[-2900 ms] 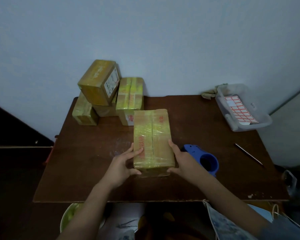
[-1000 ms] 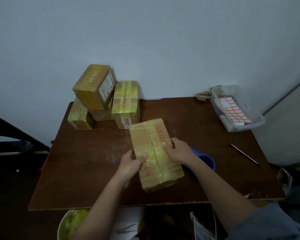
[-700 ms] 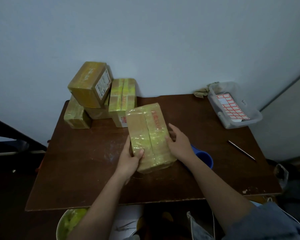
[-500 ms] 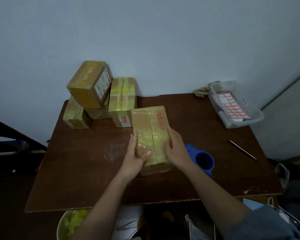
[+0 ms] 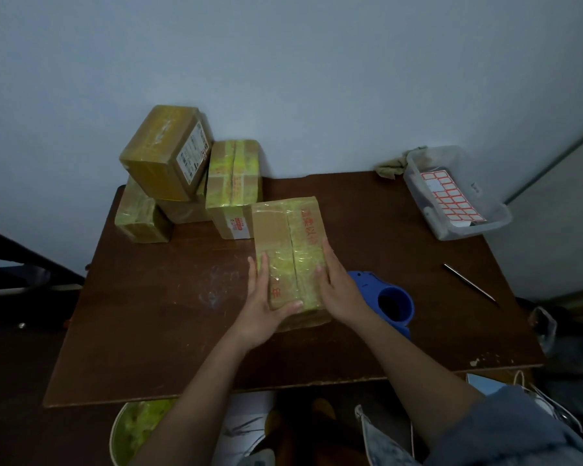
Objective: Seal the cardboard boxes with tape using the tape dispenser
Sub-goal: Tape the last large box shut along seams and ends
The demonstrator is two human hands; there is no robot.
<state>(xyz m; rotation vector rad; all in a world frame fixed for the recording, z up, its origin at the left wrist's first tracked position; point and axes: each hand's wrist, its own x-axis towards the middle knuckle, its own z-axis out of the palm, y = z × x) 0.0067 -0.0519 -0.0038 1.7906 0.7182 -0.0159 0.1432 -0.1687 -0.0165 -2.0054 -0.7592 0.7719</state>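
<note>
Both hands bracket the long tape-wrapped brown cardboard box (image 5: 288, 245) lying mid-counter: the left hand (image 5: 261, 306) and the right hand (image 5: 339, 290) press flat, fingers straight, probably squaring it. The blue plastic tape dispenser (image 5: 386, 299) waits just right of it.

We see a plain pale grey-blue wall (image 5: 283, 79) filling the upper half of the view, dimly lit. Against it stands a dark brown wooden counter (image 5: 169, 314), its top scuffed and its near right edge chipped. To the right a lighter panel (image 5: 562, 223) meets the wall along a slanted seam. The surroundings to the left lie in deep shadow.
</note>
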